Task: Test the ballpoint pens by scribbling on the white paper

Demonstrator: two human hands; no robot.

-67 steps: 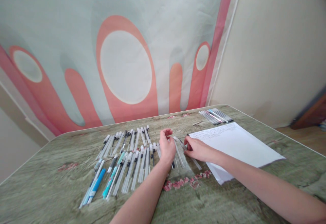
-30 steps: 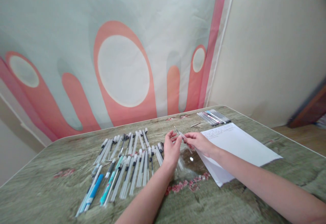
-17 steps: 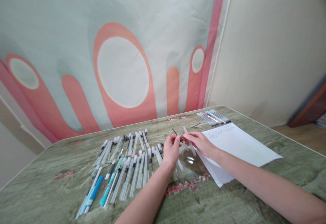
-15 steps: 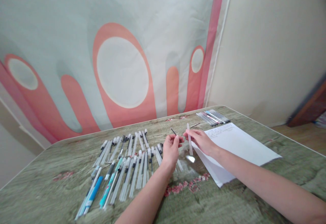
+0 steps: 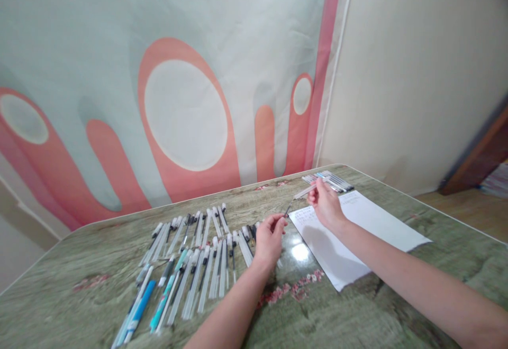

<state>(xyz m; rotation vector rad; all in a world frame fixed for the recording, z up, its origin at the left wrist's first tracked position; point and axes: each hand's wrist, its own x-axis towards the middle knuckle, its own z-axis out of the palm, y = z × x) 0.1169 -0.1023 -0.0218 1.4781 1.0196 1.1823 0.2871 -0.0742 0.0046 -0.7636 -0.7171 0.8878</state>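
Note:
My left hand (image 5: 270, 239) is closed in a pinch on a thin dark pen refill (image 5: 288, 209), which points up and to the right. My right hand (image 5: 326, 202), raised over the top of the paper, grips a pale translucent pen barrel (image 5: 305, 191) slanting down to the left. The barrel's lower end is close to the tip of the refill; I cannot tell whether they touch. Beneath my right hand lies a white sheet of paper (image 5: 381, 227) with handwriting at its upper left. Rows of clear pen parts with black and white ends (image 5: 216, 269) lie left of my left hand, which partly hides some.
A blue pen (image 5: 141, 309) and a teal pen (image 5: 169, 293) lie at the front left. At the table's far right corner is a row of slim pens (image 5: 337, 181), partly behind my right hand. The patterned table (image 5: 95, 254) meets a printed wall hanging (image 5: 246, 31) behind.
My right hand has lifted and moved right and away, tilting the barrel from near upright to a slant. My left hand has shifted slightly, and its refill now leans right instead of left.

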